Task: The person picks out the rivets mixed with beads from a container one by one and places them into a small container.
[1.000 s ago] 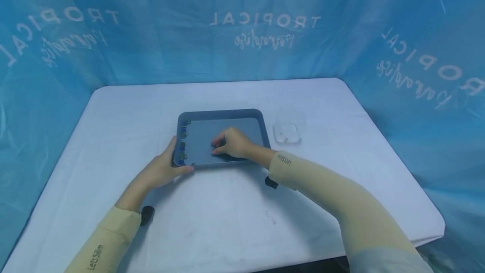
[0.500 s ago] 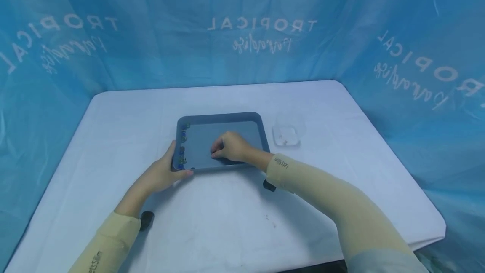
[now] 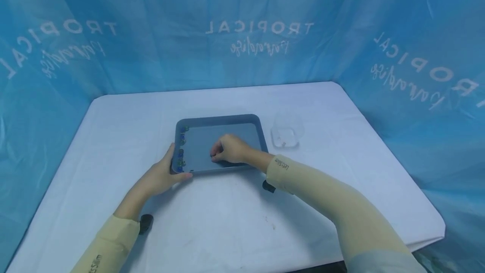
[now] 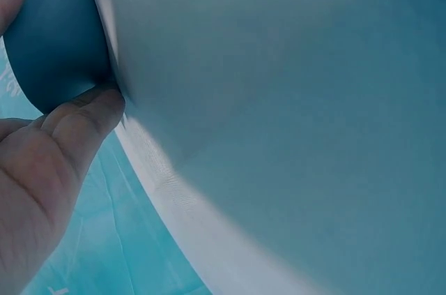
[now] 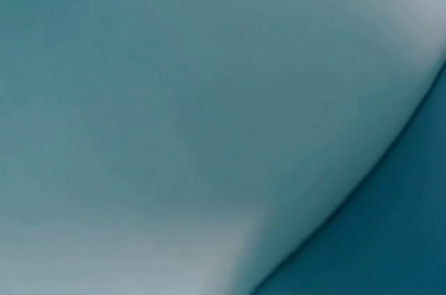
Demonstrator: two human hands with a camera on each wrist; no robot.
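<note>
White-draped table (image 3: 227,231) up front, and on it the left hand (image 3: 161,177) grips the near-left corner of the grey-blue tray (image 3: 202,139), thumb along its front wall. Inside, the right hand (image 3: 233,148) works, thumb and fingertips close together, anything pinched too small to tell, with little blue and green pieces (image 3: 182,139) lining the left wall; a clear container (image 3: 285,137) sits just right, blue curtain (image 3: 242,68) behind.

Dark piece (image 3: 212,155) in the right hand (image 3: 234,148) was too tiny to ID. Head view chopped off the left sleeve (image 3: 110,241).
</note>
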